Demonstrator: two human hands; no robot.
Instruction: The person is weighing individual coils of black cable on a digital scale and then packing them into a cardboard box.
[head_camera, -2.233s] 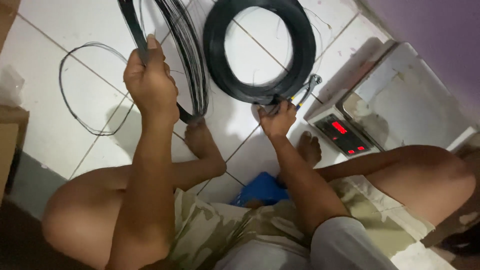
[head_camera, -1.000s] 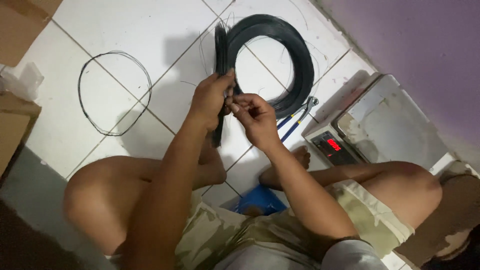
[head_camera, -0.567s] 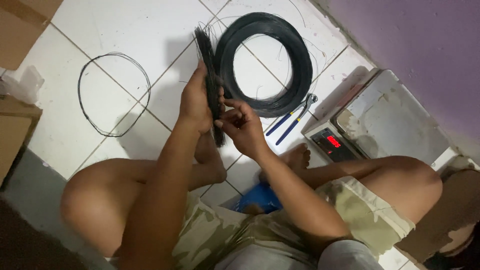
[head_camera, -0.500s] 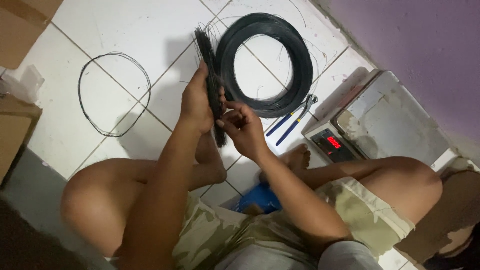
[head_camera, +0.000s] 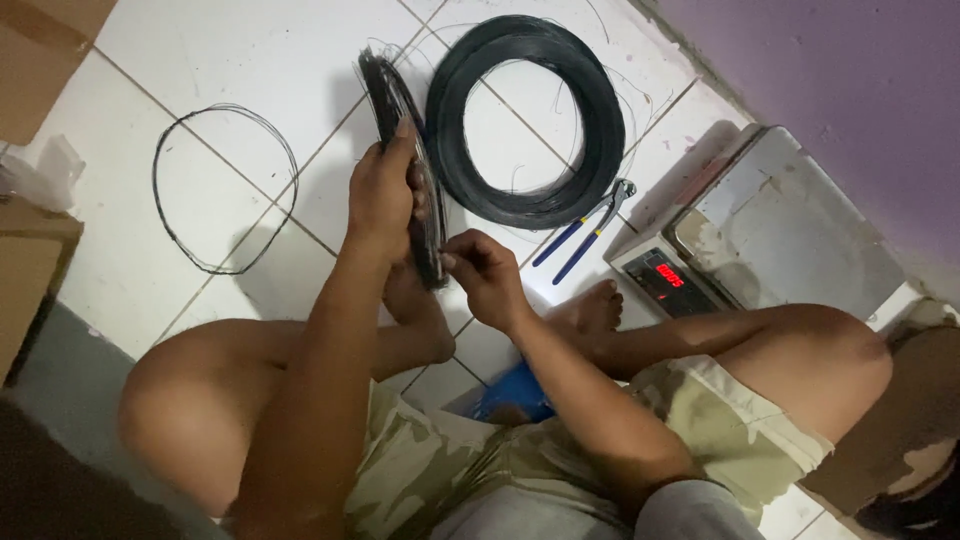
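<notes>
Black wire is the main thing in the head view, which looks down at a person seated on a white tiled floor (head_camera: 250, 60) with bare legs bent to either side. The left hand (head_camera: 382, 195) is wrapped around a small coil of black wire (head_camera: 425, 225), its grip clamped on the bundle, which stands on edge and runs from near the person's foot up toward the top of the picture. The right hand (head_camera: 485, 275) sits just beside the lower end of that coil, with thumb and fingertips pinched together on a wire strand at the bundle's edge.

Just right of the held coil, a large thick coil of black wire (head_camera: 590, 170) lies flat on the tiles, with loose strands straying from its rim. A pair of blue-handled pliers (head_camera: 585, 230) rests against its lower right side. Farther right stands a digital scale (head_camera: 790, 225) with a steel platform and a lit red display, close to the purple wall (head_camera: 850, 60).

Well apart on the left, a single thin loop of wire (head_camera: 165, 210) lies flat on the floor. Cardboard boxes (head_camera: 35, 270) line the left edge. A blue object (head_camera: 510, 395) shows between the person's legs; what it is cannot be told.
</notes>
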